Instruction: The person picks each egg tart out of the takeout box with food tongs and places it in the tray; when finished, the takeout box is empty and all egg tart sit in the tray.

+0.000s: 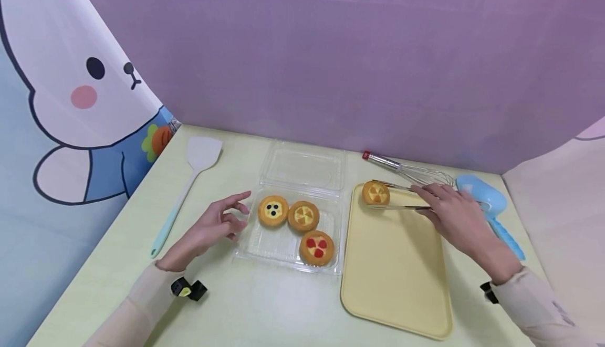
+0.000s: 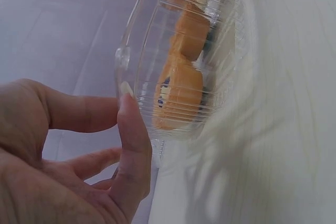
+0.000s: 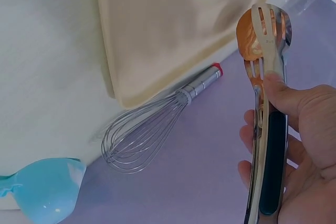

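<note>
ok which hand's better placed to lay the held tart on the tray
Right hand, probably: it holds the tongs pinching the tart at a corner of the tray. The left hand is beside the clear container.

A white-headed spatula (image 1: 203,158) lies at the left of the pale table (image 1: 264,305), its light green handle slanting toward the near edge. Near the far edge rests a wire whisk (image 1: 399,167), its red-tipped metal handle toward the left, with a light blue scoop (image 1: 489,198) beyond its loops on the right. A purple cloth (image 1: 331,58) hangs behind. The left cloth shows a printed white rabbit (image 1: 56,58) and an orange carrot (image 1: 162,138); the right cloth (image 1: 557,195) bears a cropped pinkish shape, too little visible to identify.
</note>
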{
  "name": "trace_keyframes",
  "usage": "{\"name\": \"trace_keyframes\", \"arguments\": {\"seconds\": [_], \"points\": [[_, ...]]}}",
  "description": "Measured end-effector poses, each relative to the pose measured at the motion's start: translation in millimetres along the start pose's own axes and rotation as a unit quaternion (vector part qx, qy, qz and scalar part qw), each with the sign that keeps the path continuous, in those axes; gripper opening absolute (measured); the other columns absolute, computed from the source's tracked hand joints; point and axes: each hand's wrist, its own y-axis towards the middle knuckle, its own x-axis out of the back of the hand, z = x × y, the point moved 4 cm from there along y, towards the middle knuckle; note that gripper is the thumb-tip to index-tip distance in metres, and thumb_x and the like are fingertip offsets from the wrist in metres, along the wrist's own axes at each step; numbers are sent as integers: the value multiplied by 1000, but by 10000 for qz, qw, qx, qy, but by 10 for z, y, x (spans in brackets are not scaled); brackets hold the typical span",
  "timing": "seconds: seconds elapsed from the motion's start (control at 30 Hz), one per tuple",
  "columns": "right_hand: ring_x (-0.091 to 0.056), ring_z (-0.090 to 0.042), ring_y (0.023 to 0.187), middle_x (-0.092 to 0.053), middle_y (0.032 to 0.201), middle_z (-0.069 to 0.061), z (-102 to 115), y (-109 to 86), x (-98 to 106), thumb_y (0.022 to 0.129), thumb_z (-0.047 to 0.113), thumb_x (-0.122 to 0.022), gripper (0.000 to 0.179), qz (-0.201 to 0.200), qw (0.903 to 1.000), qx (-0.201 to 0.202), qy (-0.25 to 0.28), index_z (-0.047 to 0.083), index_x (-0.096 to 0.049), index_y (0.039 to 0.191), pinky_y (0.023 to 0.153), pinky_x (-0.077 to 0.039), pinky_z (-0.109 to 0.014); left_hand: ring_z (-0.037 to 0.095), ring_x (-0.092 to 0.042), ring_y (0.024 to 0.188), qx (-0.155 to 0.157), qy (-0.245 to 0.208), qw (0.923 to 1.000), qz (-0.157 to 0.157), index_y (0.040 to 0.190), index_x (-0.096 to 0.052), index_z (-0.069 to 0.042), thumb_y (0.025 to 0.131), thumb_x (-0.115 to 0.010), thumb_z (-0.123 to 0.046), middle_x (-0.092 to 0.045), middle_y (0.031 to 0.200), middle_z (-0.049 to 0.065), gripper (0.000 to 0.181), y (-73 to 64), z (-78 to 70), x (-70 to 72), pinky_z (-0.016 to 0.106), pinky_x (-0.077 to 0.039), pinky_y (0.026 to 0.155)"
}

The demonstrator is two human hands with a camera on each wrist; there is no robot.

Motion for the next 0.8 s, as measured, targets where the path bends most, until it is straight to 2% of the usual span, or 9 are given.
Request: {"name": "trace_keyframes", "arguments": {"seconds": [0.3, 0.47, 0.8], "points": [[-67, -36, 109, -73, 117, -11, 0, 32, -71, 85, 21, -82, 51, 27, 10000, 38, -45, 11, -68, 133, 77, -53, -55, 14, -61, 77, 31, 44, 10000, 0, 163, -31, -4, 92, -60, 7, -48, 132, 28, 77, -3, -8, -7, 27, -59, 64], [-67, -38, 109, -74, 117, -12, -3, 34, -85, 84, 20, -82, 52, 48, 10000, 65, -32, 10, -69, 133, 79, -53, -57, 17, -62, 81, 34, 79, 10000, 20, 164, -31, -5, 93, -61, 5, -48, 134, 29, 78, -8, -6, -1, 28, -60, 65], [-67, -37, 109, -74, 118, -12, -28, 45, -104, 84, 20, -82, 51, 123, 9999, 75, -45, 10, -69, 132, 79, -54, -57, 15, -60, 76, -50, -69, 9999, 78, 163, -30, -2, 90, -59, 8, -47, 131, 28, 80, -8, 0, 3, 29, -60, 63]]}}
